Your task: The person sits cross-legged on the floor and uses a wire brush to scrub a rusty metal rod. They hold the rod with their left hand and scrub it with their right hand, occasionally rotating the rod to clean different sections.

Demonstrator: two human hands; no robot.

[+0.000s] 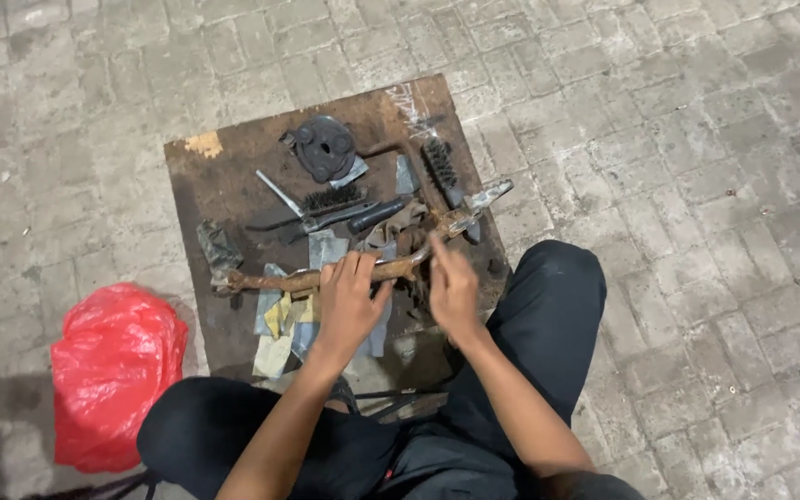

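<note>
A rusty metal rod point(363, 271) lies across the board point(224, 185); left hand point(349, 306) clenches it, right hand point(453, 289) fingertips touch its right part, loosely curled.

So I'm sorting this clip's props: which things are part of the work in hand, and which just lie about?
In hand:
- rusty metal bar, gripped by the left hand
- right hand, fingers on the bar
- wooden board under it

Lying about:
- wire brush
- second brush
- dark round part
- red plastic bag

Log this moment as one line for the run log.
left hand: grips rusty rod | right hand: on rod, grip unclear | under: board | nearby: wire brush, red bag
</note>
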